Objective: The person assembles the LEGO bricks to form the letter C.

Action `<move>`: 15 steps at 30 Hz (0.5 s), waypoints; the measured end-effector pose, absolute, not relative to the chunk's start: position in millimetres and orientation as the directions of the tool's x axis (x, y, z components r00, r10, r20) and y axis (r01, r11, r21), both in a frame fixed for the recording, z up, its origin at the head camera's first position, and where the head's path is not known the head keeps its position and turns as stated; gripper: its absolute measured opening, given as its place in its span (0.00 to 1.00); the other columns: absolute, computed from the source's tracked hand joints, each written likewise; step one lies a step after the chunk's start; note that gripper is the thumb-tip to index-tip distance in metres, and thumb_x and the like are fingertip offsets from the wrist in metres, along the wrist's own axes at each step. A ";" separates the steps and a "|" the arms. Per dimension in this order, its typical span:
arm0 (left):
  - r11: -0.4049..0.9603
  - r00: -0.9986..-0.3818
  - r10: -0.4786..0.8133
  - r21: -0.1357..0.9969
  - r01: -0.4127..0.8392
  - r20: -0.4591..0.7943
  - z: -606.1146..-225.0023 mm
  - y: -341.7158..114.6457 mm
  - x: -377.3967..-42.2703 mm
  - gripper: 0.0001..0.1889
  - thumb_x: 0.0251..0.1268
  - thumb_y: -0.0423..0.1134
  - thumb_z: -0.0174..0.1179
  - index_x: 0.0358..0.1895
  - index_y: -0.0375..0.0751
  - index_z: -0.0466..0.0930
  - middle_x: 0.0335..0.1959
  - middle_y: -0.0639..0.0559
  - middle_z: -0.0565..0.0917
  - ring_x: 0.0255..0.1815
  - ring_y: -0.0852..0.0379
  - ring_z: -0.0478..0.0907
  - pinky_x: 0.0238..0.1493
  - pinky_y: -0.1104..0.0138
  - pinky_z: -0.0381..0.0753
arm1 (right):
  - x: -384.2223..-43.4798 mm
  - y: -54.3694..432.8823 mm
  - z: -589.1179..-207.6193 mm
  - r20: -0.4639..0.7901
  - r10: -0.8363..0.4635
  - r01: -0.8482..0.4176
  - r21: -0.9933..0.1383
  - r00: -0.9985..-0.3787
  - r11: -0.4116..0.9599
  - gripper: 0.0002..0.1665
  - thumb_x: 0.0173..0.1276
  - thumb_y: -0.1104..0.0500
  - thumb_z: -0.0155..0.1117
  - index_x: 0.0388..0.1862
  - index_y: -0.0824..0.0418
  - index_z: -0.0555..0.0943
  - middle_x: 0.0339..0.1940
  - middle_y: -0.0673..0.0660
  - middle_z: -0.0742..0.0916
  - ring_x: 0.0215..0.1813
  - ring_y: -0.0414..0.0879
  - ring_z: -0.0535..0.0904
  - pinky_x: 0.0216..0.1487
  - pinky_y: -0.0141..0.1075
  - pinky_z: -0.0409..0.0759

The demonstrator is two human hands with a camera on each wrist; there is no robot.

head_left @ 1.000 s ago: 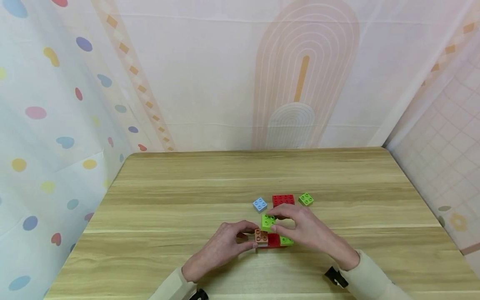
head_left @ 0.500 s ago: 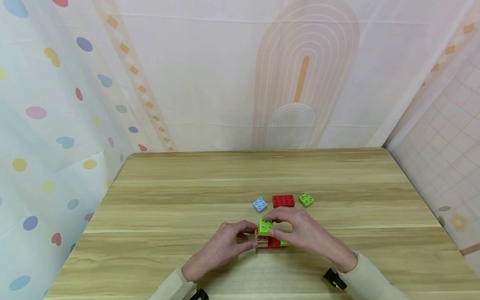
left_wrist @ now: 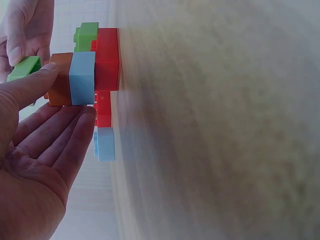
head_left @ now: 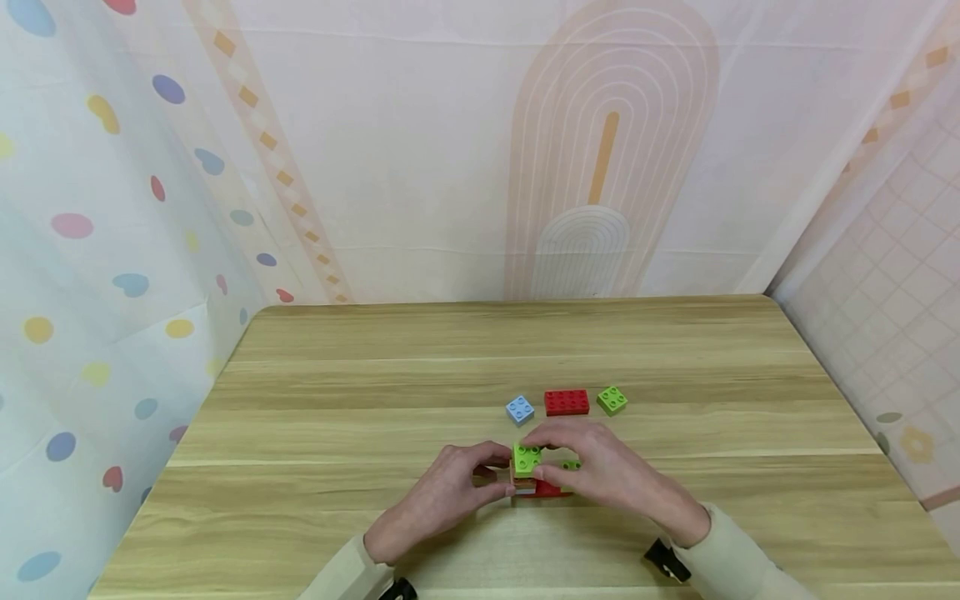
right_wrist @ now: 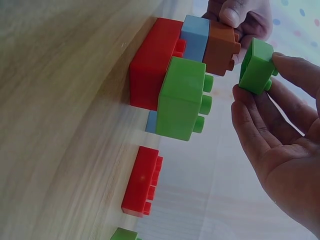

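Note:
My left hand (head_left: 442,492) steadies a small stack, pinching its brown brick (left_wrist: 60,80) between thumb and fingers. Under the brown brick sits a light blue brick (left_wrist: 82,78), on one end of a red brick (right_wrist: 147,65) that stands on the table. A green brick (right_wrist: 181,95) is fixed on the red brick's other end. My right hand (head_left: 600,462) pinches a second green brick (head_left: 527,460), studs up, right over the brown one. In the right wrist view a narrow gap separates this green brick from the brown studs.
Behind the stack on the wooden table (head_left: 360,400) lie a loose light blue brick (head_left: 520,410), a red brick (head_left: 567,402) and a green brick (head_left: 612,400). Patterned curtains (head_left: 420,167) hang behind and beside the table.
My right hand has moved left and slightly down with its green brick, from beside the brown brick to directly over it. My left hand stays in place.

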State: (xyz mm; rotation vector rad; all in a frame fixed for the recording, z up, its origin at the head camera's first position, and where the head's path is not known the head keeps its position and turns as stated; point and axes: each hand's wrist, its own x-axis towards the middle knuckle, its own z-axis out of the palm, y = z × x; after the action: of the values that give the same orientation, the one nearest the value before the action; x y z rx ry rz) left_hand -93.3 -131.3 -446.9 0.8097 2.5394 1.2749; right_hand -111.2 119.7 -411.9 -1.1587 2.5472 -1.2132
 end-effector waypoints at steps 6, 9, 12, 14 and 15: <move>0.483 -0.836 0.545 0.790 0.378 0.066 -446.3 -131.0 -92.8 0.15 0.68 0.38 0.70 0.55 0.39 0.84 0.52 0.47 0.89 0.49 0.56 0.87 0.51 0.71 0.85 | -110.4 118.2 -412.6 0.216 -0.677 -0.595 -0.700 -0.703 0.395 0.17 0.72 0.59 0.72 0.58 0.53 0.86 0.54 0.46 0.88 0.57 0.41 0.82 0.59 0.40 0.83; 0.483 -0.836 0.545 0.789 0.379 0.068 -446.0 -131.0 -92.8 0.15 0.68 0.37 0.70 0.55 0.39 0.84 0.52 0.47 0.89 0.49 0.56 0.87 0.50 0.71 0.85 | -110.0 117.6 -412.8 0.201 -0.680 -0.589 -0.701 -0.705 0.403 0.16 0.73 0.58 0.71 0.58 0.53 0.86 0.55 0.46 0.88 0.57 0.40 0.82 0.59 0.39 0.83; 0.480 -0.834 0.547 0.788 0.384 0.073 -445.9 -131.2 -93.1 0.14 0.69 0.37 0.70 0.55 0.40 0.84 0.51 0.47 0.89 0.49 0.56 0.87 0.50 0.71 0.85 | -109.7 116.7 -412.8 0.188 -0.683 -0.583 -0.702 -0.705 0.409 0.16 0.73 0.58 0.71 0.58 0.53 0.86 0.55 0.46 0.87 0.57 0.40 0.82 0.59 0.39 0.83; 0.480 -0.833 0.548 0.787 0.388 0.077 -446.0 -131.3 -93.4 0.14 0.69 0.37 0.70 0.55 0.40 0.84 0.50 0.47 0.89 0.48 0.56 0.87 0.49 0.71 0.85 | -109.6 116.3 -412.7 0.187 -0.686 -0.586 -0.698 -0.703 0.411 0.16 0.73 0.59 0.71 0.58 0.53 0.86 0.55 0.46 0.87 0.57 0.39 0.82 0.58 0.39 0.83; 0.480 -0.833 0.548 0.786 0.390 0.079 -445.9 -131.3 -93.5 0.14 0.69 0.37 0.70 0.54 0.39 0.84 0.50 0.47 0.89 0.48 0.56 0.87 0.49 0.71 0.86 | -109.7 116.0 -412.7 0.187 -0.688 -0.588 -0.697 -0.701 0.411 0.16 0.72 0.59 0.71 0.58 0.53 0.86 0.55 0.46 0.87 0.57 0.39 0.82 0.58 0.38 0.83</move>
State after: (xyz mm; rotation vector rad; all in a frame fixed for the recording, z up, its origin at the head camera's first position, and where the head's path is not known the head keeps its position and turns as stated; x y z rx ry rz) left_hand -93.5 -131.3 -445.9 0.8141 2.5406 1.2774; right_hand -109.7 116.0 -412.7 -1.1500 2.5278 -1.1674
